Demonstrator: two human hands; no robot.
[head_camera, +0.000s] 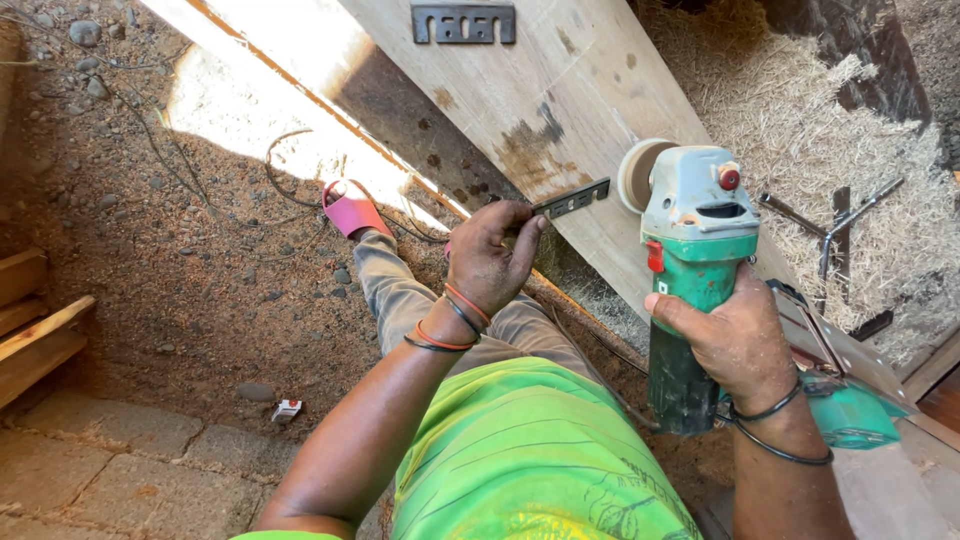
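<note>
My left hand (490, 255) pinches a small dark metal bracket (572, 199) and holds it flat against the edge of a long wooden board (560, 90). My right hand (735, 335) grips the dark green body of an angle grinder (695, 250), its grey head and round sanding disc (637, 172) resting over the board just right of the bracket. A second, larger slotted metal bracket (463, 23) lies on the board at the top.
Metal wrenches (835, 225) lie in the wood shavings (850, 130) to the right. Wooden planks (35, 320) stack at the left edge on reddish dirt. Paving stones (120, 460) run along the bottom left. My pink sandal (350, 212) shows beside a thin wire.
</note>
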